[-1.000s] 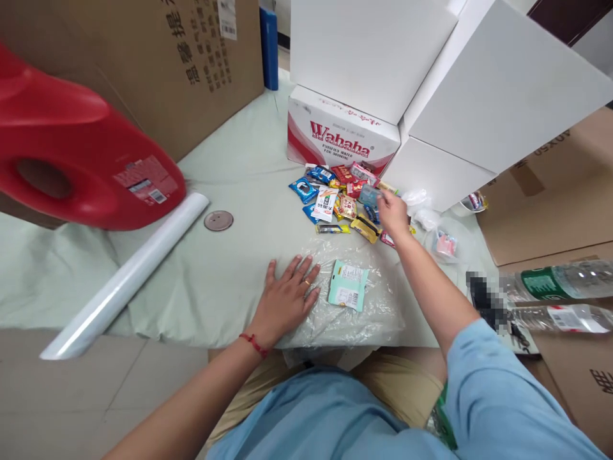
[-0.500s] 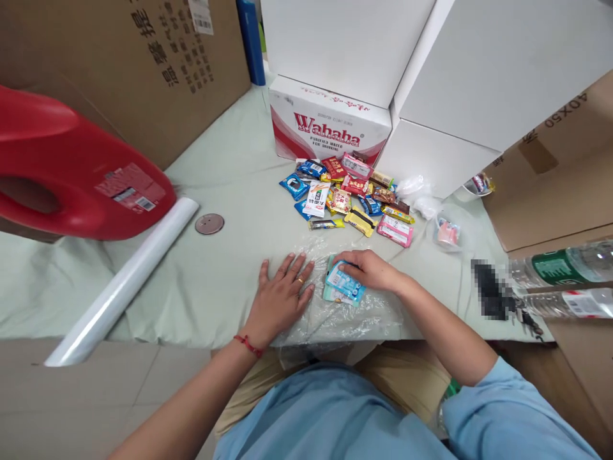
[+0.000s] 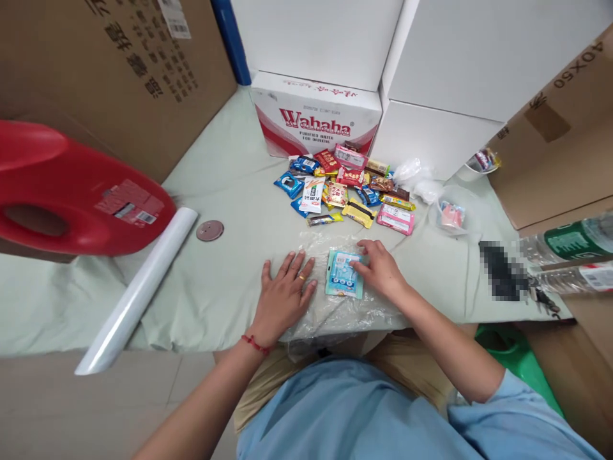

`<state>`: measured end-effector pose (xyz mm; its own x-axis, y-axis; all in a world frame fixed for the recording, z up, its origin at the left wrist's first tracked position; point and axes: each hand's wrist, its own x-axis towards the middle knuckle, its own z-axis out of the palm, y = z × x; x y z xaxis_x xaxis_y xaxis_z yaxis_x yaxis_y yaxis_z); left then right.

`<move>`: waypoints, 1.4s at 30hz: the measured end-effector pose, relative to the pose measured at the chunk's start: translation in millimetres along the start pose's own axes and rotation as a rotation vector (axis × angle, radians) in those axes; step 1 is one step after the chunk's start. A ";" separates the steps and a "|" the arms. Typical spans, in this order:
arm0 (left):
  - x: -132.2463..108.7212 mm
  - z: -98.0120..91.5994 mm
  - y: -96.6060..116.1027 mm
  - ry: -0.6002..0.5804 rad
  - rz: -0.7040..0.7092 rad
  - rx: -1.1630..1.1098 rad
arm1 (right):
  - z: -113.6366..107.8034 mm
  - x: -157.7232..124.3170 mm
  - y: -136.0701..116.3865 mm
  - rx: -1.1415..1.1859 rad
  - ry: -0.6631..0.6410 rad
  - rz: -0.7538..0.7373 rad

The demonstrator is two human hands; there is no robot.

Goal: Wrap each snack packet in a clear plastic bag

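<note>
The open left hand (image 3: 286, 291) pins the plastic sheet (image 3: 330, 314) flat while the right hand (image 3: 380, 271), fingertips merely touching the packet (image 3: 343, 273) at its 9 o'clock, should nudge it gently.

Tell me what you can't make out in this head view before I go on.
All in the head view:
- Dark object beside the bottles: pixel-blurred.
- Red jug: cut off by the left edge.
- Two bottles: cut off by the right edge.
- Snack pile: print too small to read.
- Blue packet: right edge hidden under the right hand.
- Plastic sheet: partly covered by the flat left hand.
</note>
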<state>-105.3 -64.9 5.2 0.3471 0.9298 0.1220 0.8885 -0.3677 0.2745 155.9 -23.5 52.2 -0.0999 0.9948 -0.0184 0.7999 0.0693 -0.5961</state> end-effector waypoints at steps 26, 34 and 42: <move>-11.8 -22.2 -6.3 -0.081 -0.009 -0.026 | -31.2 24.6 -47.6 -0.306 -0.569 -0.892; -30.2 -22.5 -20.4 -0.094 0.029 -0.127 | -23.8 42.0 -41.5 -0.339 -0.356 -0.291; -24.3 -16.2 -13.3 0.008 -0.111 -0.144 | -11.7 27.4 -26.5 -0.452 -0.437 -0.182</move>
<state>-130.5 -82.8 14.1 0.2462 0.9649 0.0910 0.8689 -0.2613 0.4205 138.8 2.8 76.9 -0.4126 0.8491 -0.3300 0.9078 0.3532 -0.2263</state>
